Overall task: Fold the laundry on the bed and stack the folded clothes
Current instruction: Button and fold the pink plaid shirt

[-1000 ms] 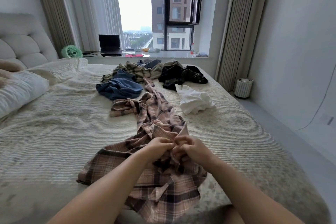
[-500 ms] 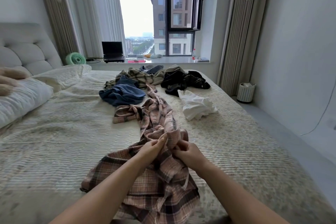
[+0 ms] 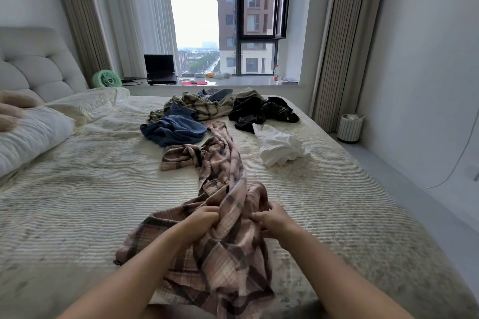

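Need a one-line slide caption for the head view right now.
Both hands, left and right, grip a pink plaid shirt on the bed; unfolded clothes lie beyond.

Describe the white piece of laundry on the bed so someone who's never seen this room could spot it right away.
Start at the bed and look toward its right side, short of the window. There, in front of the black clothes and right of the long pink plaid shirt, lies a crumpled white garment. It is the only plain white piece in the laundry.
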